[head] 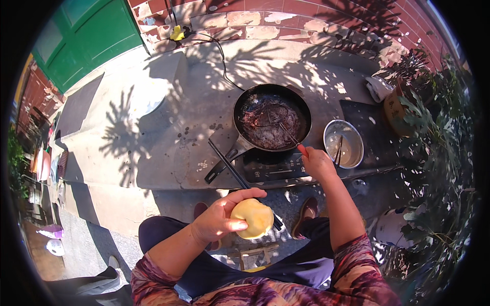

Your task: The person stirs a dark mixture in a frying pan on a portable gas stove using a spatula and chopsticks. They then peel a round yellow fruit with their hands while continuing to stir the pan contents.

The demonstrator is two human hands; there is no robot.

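My left hand point(220, 220) is wrapped around a round yellow fruit point(255, 221), apple-like, with an uneven notch at its upper edge. A pair of long dark chopsticks point(229, 166) passes behind the fruit and that hand, crossing over the pan handle; whether the fingers grip them is hidden. In my right hand point(319, 164) is the red handle of a metal utensil point(289, 133). Its tined or slotted head rests inside a black frying pan point(249, 93), on dark reddish-brown contents with pale patches. Beneath the pan sits an induction cooker point(273, 170) with a touch panel.
Right of the pan stands a metal bowl point(358, 134) holding pale liquid and dark chopsticks point(338, 151). A brown pot point(394, 111) and leafy plants point(440, 172) line the right. A white plate point(149, 101) lies left; a black cable point(223, 61) runs behind. Another person's leg point(92, 285) shows lower left.
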